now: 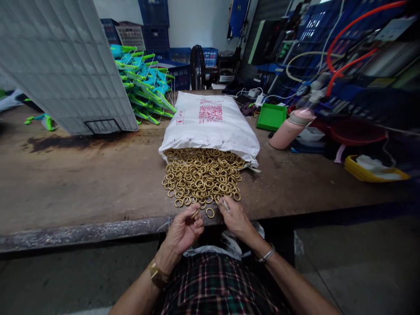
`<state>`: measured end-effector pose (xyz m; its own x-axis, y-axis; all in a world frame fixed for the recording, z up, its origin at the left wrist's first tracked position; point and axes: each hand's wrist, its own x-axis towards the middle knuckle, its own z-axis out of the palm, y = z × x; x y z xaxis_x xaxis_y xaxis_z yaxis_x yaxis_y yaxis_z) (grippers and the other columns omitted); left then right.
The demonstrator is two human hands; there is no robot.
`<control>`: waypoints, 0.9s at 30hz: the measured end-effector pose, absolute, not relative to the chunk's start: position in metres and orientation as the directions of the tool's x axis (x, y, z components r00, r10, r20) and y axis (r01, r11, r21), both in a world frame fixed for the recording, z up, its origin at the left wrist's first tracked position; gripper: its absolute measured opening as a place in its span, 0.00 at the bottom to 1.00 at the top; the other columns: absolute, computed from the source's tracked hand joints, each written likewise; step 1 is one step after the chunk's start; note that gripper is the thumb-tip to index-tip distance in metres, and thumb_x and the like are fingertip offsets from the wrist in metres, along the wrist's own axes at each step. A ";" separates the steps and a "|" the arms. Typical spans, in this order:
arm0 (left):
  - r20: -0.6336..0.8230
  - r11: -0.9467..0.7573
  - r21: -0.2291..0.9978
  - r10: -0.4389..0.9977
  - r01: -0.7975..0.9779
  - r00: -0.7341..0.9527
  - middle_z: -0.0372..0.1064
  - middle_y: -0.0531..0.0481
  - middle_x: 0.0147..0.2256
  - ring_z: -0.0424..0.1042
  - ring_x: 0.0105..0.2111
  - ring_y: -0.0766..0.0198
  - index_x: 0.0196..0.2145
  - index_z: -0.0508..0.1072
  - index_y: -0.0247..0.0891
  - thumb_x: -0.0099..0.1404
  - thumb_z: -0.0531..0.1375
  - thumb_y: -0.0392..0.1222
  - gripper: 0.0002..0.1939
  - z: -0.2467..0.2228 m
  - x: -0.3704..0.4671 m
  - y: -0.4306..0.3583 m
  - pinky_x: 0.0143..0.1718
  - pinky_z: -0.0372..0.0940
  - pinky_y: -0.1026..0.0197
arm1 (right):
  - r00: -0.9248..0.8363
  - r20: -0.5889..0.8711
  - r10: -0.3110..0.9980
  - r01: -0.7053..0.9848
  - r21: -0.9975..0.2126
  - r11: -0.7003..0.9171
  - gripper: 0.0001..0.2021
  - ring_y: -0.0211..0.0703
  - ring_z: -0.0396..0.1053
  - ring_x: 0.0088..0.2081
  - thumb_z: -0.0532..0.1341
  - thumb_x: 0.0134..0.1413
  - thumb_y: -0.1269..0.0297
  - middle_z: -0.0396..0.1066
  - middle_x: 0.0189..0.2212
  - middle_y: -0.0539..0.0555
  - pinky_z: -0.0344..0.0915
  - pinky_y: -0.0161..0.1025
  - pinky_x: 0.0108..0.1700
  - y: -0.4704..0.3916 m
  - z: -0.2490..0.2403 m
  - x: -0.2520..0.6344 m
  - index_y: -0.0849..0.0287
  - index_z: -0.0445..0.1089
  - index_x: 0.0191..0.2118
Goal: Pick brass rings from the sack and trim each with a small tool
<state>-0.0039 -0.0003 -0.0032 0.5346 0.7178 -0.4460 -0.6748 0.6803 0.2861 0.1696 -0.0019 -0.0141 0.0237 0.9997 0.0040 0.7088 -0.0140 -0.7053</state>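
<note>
A white sack (210, 127) with red print lies on the wooden table, its open mouth facing me. Many brass-coloured rings (201, 179) spill out of it in a pile towards the table's front edge. My left hand (187, 227) is closed, palm partly up, with a ring pinched between thumb and fingertips. At the right front of the pile my right hand (233, 216) has curled fingers and holds a small metal tool, mostly hidden by the hand. A single ring (210, 213) lies between the two hands near the edge.
A grey ribbed panel (82, 65) stands at the left beside green and blue plastic parts (147, 83). To the right are a green tray (271, 117), a pink bottle (290, 130) and a yellow tray (374, 174). The table's front edge (88, 232) runs before my body.
</note>
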 end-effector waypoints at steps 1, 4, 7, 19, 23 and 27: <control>-0.448 0.687 0.282 0.712 -0.670 0.541 0.57 0.56 0.20 0.57 0.18 0.74 0.31 0.66 0.33 0.50 0.59 0.33 0.09 -0.003 -0.004 0.000 0.16 0.49 0.72 | 0.028 -0.011 1.000 0.635 -0.772 -0.026 0.09 0.35 0.55 0.24 0.48 0.53 0.63 0.58 0.21 0.47 0.52 0.32 0.27 0.000 -0.013 0.171 0.58 0.58 0.26; -0.471 0.708 0.278 0.689 -0.649 0.551 0.60 0.54 0.23 0.60 0.21 0.73 0.28 0.66 0.33 0.51 0.61 0.38 0.08 -0.003 -0.002 0.000 0.17 0.52 0.72 | -0.005 -0.133 0.991 0.373 -0.920 -0.121 0.10 0.31 0.50 0.20 0.50 0.51 0.59 0.52 0.18 0.44 0.50 0.30 0.23 0.002 -0.006 0.171 0.58 0.57 0.25; -0.474 0.671 0.430 0.737 -0.604 0.482 0.62 0.53 0.24 0.62 0.22 0.72 0.26 0.64 0.34 0.51 0.62 0.42 0.11 -0.003 0.001 0.000 0.18 0.54 0.71 | -0.123 -0.277 0.953 0.121 -0.957 -0.263 0.11 0.29 0.43 0.16 0.52 0.49 0.55 0.45 0.15 0.40 0.44 0.29 0.18 -0.001 0.002 0.167 0.57 0.56 0.25; -0.388 0.502 0.805 0.848 -0.316 0.360 0.56 0.60 0.17 0.52 0.13 0.77 0.28 0.63 0.36 0.53 0.60 0.51 0.16 0.000 0.008 -0.002 0.13 0.46 0.73 | -0.288 -0.328 0.900 0.041 -0.943 -0.330 0.11 0.27 0.42 0.16 0.54 0.50 0.55 0.46 0.17 0.40 0.43 0.29 0.19 -0.006 0.005 0.159 0.57 0.57 0.27; -0.384 0.467 0.836 0.873 -0.288 0.302 0.56 0.59 0.18 0.53 0.14 0.77 0.28 0.62 0.36 0.52 0.60 0.53 0.17 -0.003 0.009 -0.006 0.14 0.46 0.73 | -0.167 -0.231 0.959 0.185 -0.962 -0.199 0.12 0.30 0.47 0.19 0.52 0.52 0.55 0.50 0.17 0.42 0.49 0.30 0.22 -0.006 0.002 0.152 0.58 0.56 0.25; -0.377 0.444 0.871 0.878 -0.209 0.296 0.58 0.58 0.18 0.54 0.14 0.76 0.28 0.63 0.36 0.53 0.59 0.54 0.17 -0.004 0.011 -0.010 0.15 0.47 0.72 | -0.152 -0.166 0.974 0.287 -0.951 -0.118 0.14 0.32 0.53 0.22 0.50 0.54 0.54 0.56 0.18 0.44 0.53 0.31 0.27 -0.006 0.001 0.150 0.58 0.56 0.24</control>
<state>0.0105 -0.0098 -0.0041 0.2958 0.8777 -0.3769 -0.2086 0.4444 0.8712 0.1502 -0.0064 0.0007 -0.1519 0.9743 -0.1665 0.2871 -0.1177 -0.9506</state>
